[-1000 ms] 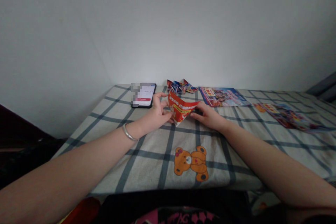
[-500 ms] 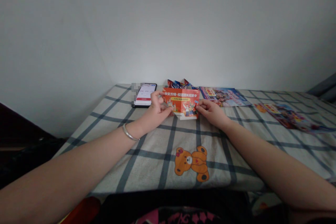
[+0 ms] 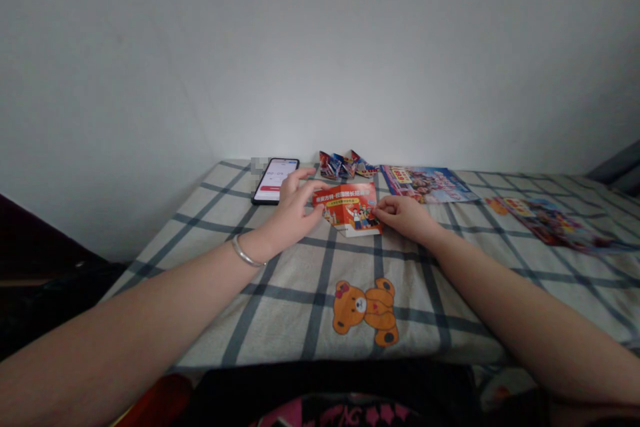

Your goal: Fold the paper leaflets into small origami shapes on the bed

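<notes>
A red printed leaflet (image 3: pixel 349 209) with a crease down its middle and a folded lower left corner is between my hands, low over the checked tablecloth. My left hand (image 3: pixel 299 199), a silver bangle at its wrist, has its thumb and finger at the leaflet's left edge, with other fingers lifted. Pinched on the right edge is my right hand (image 3: pixel 404 216), closed. Behind the leaflet lies a crumpled or folded piece of colourful printed paper (image 3: pixel 345 165).
A phone (image 3: pixel 271 180) showing a timer lies beyond my left hand. Two colourful flyers, one at the back (image 3: pixel 430 184) and one farther right (image 3: pixel 563 223), lie flat. The checked tablecloth (image 3: pixel 280 320) bears a printed bear. A white wall (image 3: pixel 320 47) rises behind.
The leaflet has come down and leans flatter toward the tablecloth, uncovering the crumpled paper behind it. My left hand's fingers have spread and lifted more.
</notes>
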### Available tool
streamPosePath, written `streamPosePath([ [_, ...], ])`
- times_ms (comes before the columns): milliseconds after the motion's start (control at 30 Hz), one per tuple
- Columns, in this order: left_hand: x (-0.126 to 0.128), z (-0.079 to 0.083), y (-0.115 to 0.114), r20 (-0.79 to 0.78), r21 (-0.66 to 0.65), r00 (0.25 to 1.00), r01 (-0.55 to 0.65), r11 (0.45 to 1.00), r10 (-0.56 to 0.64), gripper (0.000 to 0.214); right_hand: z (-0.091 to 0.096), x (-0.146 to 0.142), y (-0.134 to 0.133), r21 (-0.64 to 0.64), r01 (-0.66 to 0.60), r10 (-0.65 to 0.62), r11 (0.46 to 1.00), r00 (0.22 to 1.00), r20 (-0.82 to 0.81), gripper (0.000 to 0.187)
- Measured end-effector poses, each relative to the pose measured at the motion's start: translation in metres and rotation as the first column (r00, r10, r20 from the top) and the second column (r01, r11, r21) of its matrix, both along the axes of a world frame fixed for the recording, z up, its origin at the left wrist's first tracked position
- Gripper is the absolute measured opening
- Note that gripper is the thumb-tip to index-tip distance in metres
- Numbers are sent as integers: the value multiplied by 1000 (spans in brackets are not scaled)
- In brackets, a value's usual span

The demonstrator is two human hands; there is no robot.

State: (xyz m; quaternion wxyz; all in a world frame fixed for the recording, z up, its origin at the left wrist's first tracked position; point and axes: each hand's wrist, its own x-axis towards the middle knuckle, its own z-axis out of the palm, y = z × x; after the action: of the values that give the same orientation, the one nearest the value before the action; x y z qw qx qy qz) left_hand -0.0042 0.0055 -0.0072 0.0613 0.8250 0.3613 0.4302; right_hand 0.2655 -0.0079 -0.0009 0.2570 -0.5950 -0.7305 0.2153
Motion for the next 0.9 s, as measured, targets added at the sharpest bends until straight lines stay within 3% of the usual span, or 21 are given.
streamPosePath([
  [167, 2, 4, -3, -285, 94, 926, 284, 954, -247, 24, 0, 0, 0, 48, -13, 10, 999, 998, 61, 20],
  [267, 3, 1, -2, -396, 90, 866, 368, 926, -305, 24, 2, -1, -1, 54, -1, -4, 999, 996, 94, 21],
  [467, 2, -1, -3, -444, 36, 832, 386, 922, -332, 27, -2, 0, 0, 116, -5, -8, 993, 994, 106, 19],
  [533, 1, -1, -3, -460, 18, 817, 399, 917, -347, 27, -4, 2, 1, 118, -2, -2, 993, 999, 36, 17],
  [667, 0, -2, -3, -477, 7, 808, 396, 918, -345, 26, -8, 6, 2, 88, -65, 73, 994, 993, -89, 29],
  [900, -1, -2, -5, -422, 12, 856, 334, 943, -298, 25, -5, 8, 2, 207, -239, 236, 949, 971, 40, 33],
])
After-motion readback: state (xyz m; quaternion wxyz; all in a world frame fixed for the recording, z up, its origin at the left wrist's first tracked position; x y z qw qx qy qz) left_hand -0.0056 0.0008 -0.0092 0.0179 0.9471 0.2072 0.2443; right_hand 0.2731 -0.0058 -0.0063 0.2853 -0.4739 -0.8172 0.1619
